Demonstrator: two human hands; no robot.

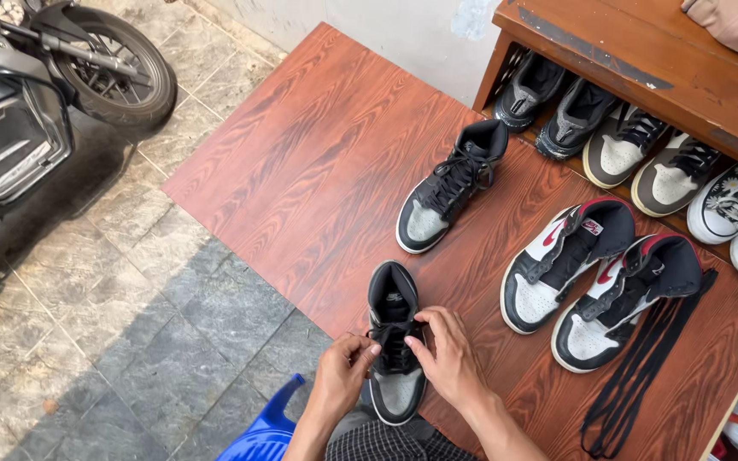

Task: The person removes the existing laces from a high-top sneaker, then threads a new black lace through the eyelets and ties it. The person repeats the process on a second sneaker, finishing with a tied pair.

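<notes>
Both hands, left hand (341, 369) and right hand (448, 354), pinch black laces (392, 335) on grey sneaker (395, 341) at six o'clock, grips closed on them.

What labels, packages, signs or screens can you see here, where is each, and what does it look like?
Tongue label: small pale patch on the black sneaker both hands lace.
Tongue label: small white-and-red patch on the left sneaker of the red-collared pair.
Side emblem: curved red shape on that same shoe.
No packages, signs or screens.

Grey stone-tile floor (113, 282), wood-grain board (318, 154), wooden shoe rack (642, 60), daylight.
</notes>
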